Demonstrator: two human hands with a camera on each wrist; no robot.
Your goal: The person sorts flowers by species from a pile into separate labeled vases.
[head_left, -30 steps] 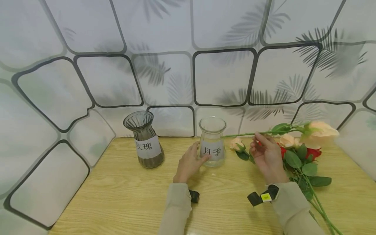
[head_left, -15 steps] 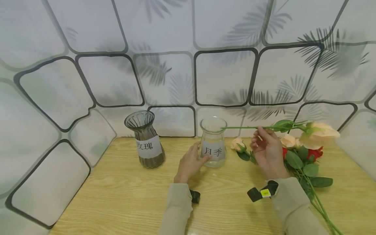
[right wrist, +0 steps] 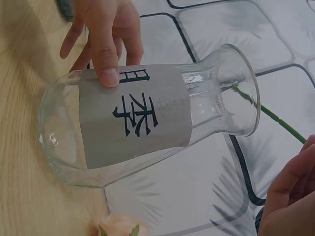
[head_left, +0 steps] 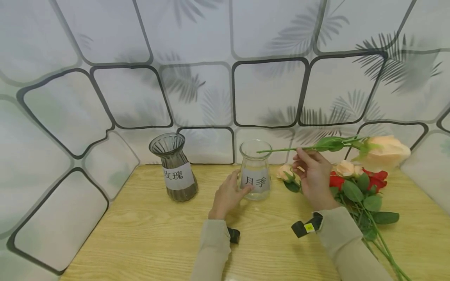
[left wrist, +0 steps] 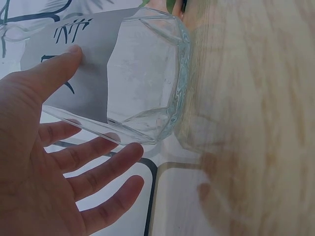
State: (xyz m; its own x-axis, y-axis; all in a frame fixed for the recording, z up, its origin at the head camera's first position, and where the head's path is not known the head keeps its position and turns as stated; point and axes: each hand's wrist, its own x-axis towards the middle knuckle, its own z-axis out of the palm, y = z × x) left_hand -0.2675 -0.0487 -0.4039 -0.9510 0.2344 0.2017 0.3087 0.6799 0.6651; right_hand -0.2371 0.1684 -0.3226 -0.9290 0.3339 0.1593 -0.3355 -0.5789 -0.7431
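A clear glass vase [head_left: 255, 180] with a white paper label stands upright on the table. My left hand [head_left: 227, 195] holds it from the left, thumb on the label and fingers [left wrist: 106, 172] along the side. My right hand [head_left: 314, 177] pinches the green stem [head_left: 281, 150] of a peach-coloured rose [head_left: 384, 151] between thumb and fingertips. The flower lies nearly level in the air, bloom to the right. Its cut end overlaps the vase's mouth [right wrist: 243, 91] in the head and right wrist views. Part of the right hand [right wrist: 290, 191] shows at that view's edge.
A grey ribbed vase [head_left: 177, 168] with a white label stands to the left. On the right lie red roses [head_left: 376, 180], peach roses [head_left: 285, 171] and leafy stems [head_left: 384, 249]. A patterned wall covering [head_left: 267, 93] rises behind the wooden table [head_left: 147, 242].
My right hand has moved left and slightly up with the peach rose, bringing the stem's end from beside the clear vase to over its mouth. The left hand stays on the vase.
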